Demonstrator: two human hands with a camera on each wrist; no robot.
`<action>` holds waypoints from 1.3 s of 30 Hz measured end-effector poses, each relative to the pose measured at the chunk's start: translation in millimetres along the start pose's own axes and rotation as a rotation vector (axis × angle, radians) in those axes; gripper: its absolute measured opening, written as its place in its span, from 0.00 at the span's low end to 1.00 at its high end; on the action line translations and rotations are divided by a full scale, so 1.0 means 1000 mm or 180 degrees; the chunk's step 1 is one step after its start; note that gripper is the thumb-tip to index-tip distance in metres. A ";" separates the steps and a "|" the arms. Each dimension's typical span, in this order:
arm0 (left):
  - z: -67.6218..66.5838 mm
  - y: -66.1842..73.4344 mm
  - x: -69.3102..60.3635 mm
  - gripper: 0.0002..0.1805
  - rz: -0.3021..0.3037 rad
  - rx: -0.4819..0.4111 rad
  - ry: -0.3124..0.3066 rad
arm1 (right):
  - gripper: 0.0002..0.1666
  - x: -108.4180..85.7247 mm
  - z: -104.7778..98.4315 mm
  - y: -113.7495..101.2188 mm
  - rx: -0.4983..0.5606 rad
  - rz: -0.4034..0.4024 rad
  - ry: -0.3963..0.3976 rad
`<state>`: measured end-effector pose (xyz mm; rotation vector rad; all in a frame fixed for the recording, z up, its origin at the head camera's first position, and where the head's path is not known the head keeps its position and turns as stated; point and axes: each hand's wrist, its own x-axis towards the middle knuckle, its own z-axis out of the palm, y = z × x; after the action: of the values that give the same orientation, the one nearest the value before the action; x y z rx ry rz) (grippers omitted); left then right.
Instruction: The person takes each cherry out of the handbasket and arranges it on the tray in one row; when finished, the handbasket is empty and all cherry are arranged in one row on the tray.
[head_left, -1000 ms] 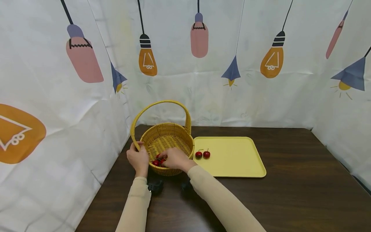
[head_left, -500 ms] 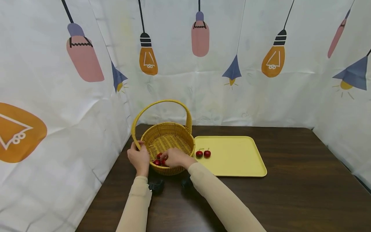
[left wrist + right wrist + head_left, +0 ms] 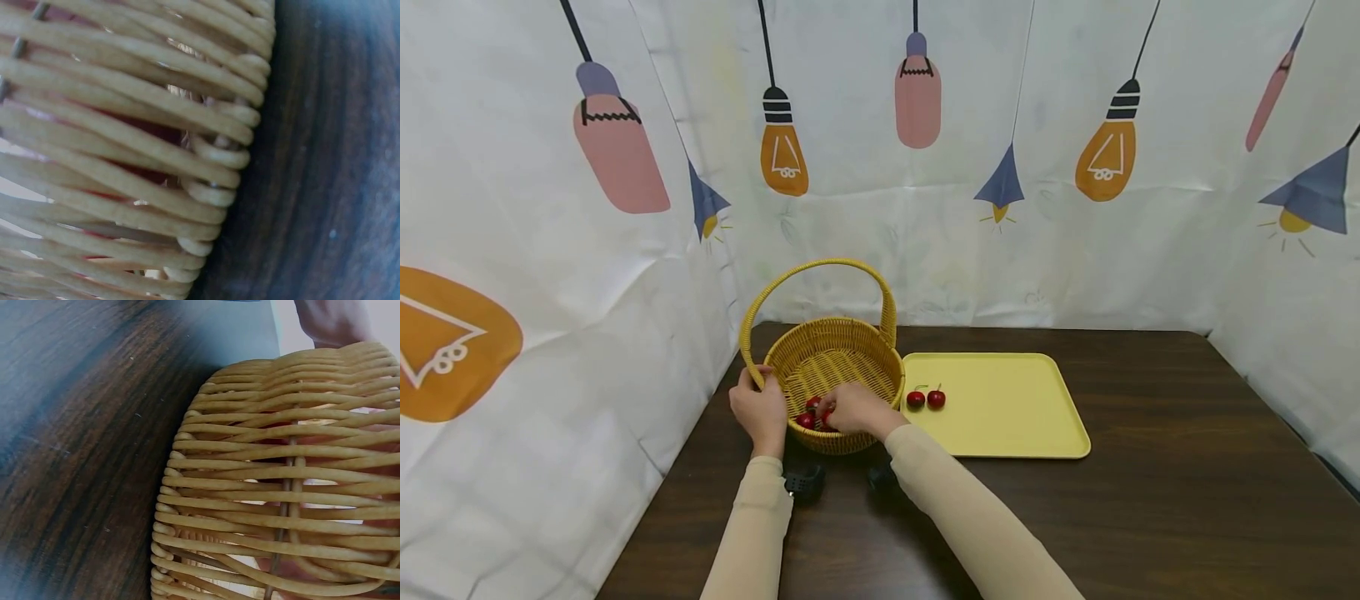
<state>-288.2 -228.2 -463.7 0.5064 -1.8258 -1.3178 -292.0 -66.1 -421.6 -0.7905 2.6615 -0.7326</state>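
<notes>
A yellow wicker basket [image 3: 827, 333] with a tall arched handle stands at the left of the table. My left hand [image 3: 762, 417] grips it where the handle meets the left rim. Inside, several red cherries [image 3: 805, 421] lie by the near wall. My right hand [image 3: 856, 408] reaches over the rim, thumb and fingers curled on a cherry [image 3: 829, 419] that they partly cover. Both wrist views are filled by the woven wall [image 3: 125, 150], with red showing through its gaps; the fingers are hidden there.
Right of the basket lies a yellow tray [image 3: 1007, 408]. Near its left edge sit two cherries with stems, a left cherry [image 3: 915, 400] and a right cherry [image 3: 936, 399]. Dark wooden table [image 3: 1187, 467] extends to the right. A printed white curtain [image 3: 925, 250] hangs behind.
My right fingers have shifted only slightly among the cherries in the basket. The left hand, the basket and the tray keep their places.
</notes>
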 end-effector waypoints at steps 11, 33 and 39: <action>0.000 0.001 -0.001 0.08 -0.0012 0.0000 0.0007 | 0.14 -0.007 0.001 0.009 0.0402 -0.0656 0.0557; 0.000 0.000 0.000 0.07 0.0041 -0.0035 0.0041 | 0.19 -0.067 -0.010 0.047 0.1913 -0.0882 0.1257; 0.000 0.002 0.001 0.07 0.0045 -0.0056 0.0021 | 0.19 -0.080 -0.016 0.059 0.1976 -0.0795 0.1406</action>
<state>-288.6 -228.1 -462.0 0.4872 -1.8080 -1.3202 -258.6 27.9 -431.5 -0.8530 2.4372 -1.8646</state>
